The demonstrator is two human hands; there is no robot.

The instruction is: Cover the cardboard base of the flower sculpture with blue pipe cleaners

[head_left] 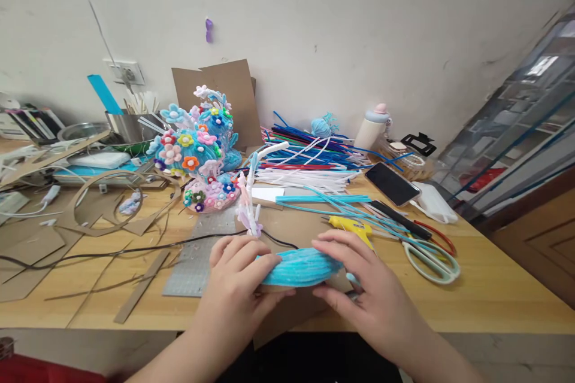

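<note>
Near the table's front edge, a rounded piece covered in blue pipe cleaners (302, 267) is held between both hands. My left hand (240, 272) grips its left end, fingers on top and thumb underneath. My right hand (363, 281) closes round its right end in the same way. Its underside is mostly hidden. Just beyond my right hand lies a yellow glue gun (353, 225). Beyond my left hand is a pale pink and blue pipe-cleaner sprig (248, 206). A blue figure covered in colourful pipe-cleaner flowers (197, 143) stands further back, left of centre.
Scissors (432, 261), a phone (393, 184) and a bottle (372, 125) are on the right. Bundled pipe cleaners (309, 149) lie at the back. Cut cardboard (38, 245) covers the left side. A black cord (148, 248) runs across the table over a grey cutting mat (188, 269).
</note>
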